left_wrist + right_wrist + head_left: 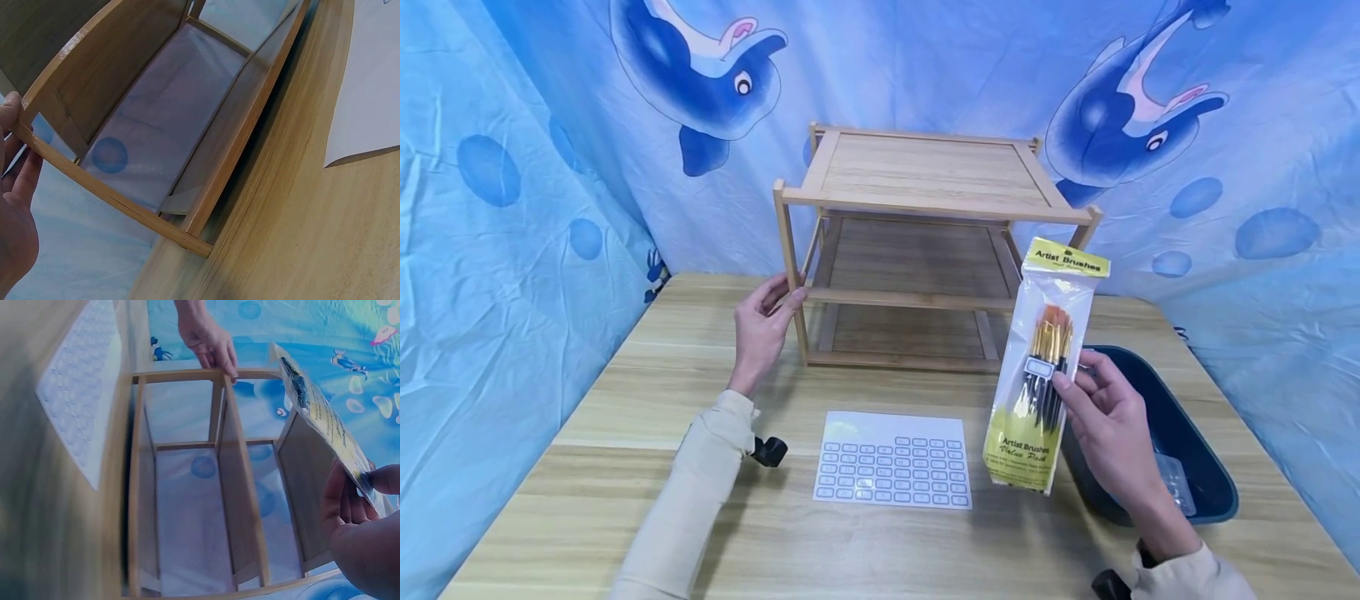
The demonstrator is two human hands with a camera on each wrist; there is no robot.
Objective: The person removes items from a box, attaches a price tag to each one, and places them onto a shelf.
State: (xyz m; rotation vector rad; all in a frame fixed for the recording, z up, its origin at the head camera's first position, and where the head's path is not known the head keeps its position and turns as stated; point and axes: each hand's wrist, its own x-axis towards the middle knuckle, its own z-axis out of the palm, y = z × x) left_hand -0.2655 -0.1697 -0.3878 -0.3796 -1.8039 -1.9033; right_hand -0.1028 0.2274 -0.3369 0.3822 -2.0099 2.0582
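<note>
A clear pack of artist brushes with yellow-green printed ends is pinched near its right edge by my right hand. The pack stands nearly upright, in front of the right side of a wooden three-tier shelf. In the right wrist view the brush pack appears edge-on, between thumb and fingers. My left hand grips the shelf's front left post at the middle tier. The left wrist view shows the fingers and thumb around that wooden post.
A white sheet of small blue-framed labels lies on the table before the shelf. At the right stands a dark blue bin, holding a clear plastic item. Blue dolphin-print cloth hangs behind and at both sides.
</note>
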